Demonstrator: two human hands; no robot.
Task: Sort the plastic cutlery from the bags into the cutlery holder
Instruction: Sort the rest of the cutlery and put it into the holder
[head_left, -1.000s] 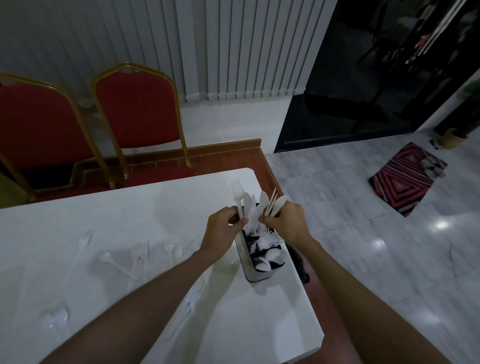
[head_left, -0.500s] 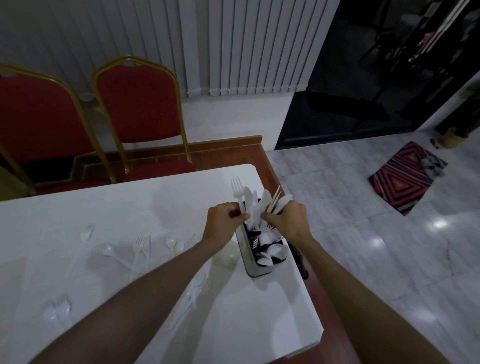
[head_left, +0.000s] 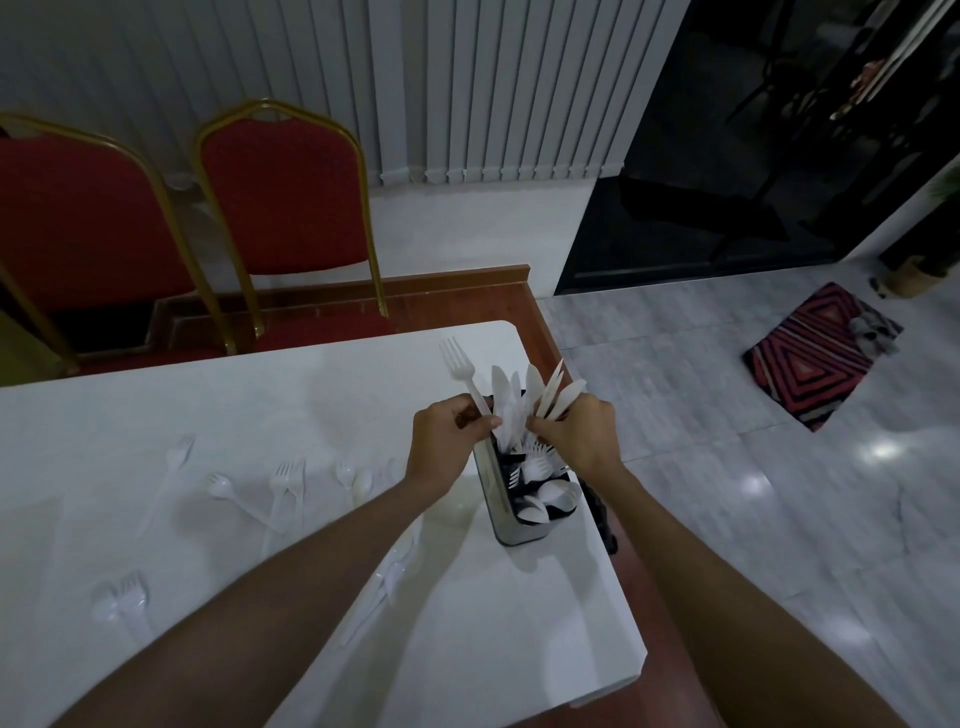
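- I find the cutlery holder (head_left: 514, 512) standing near the right edge of the bench (head_left: 260, 415), at its far right corner. In my judgement a sideways push from either hand could tip it or send it off that edge.
- Left hand (head_left: 441, 441): fingers closed on the stem of one fork (head_left: 460, 369), tines up, at the far end of the holder.
- Right hand (head_left: 582, 434): fingers closed around a bunch of knives (head_left: 550, 392). I count about three blades, but they overlap and the number is uncertain.
- Risk: both hands work the same far compartment, where upright knives already stand. Pressing the bunch in could catch on these and spill pieces, or put the fork among the knives.
- Holder contents: I count three compartments, as best I can tell. Knives are far, forks middle, spoons near. The pieces inside are too tangled to count.
- Loose cutlery (head_left: 283, 486) lies on the bench to the left, well apart from the holder. I count roughly eight to ten pieces, some still in clear wrapping, so the task is unfinished.
- Two red chairs (head_left: 280, 197) stand behind the bench.
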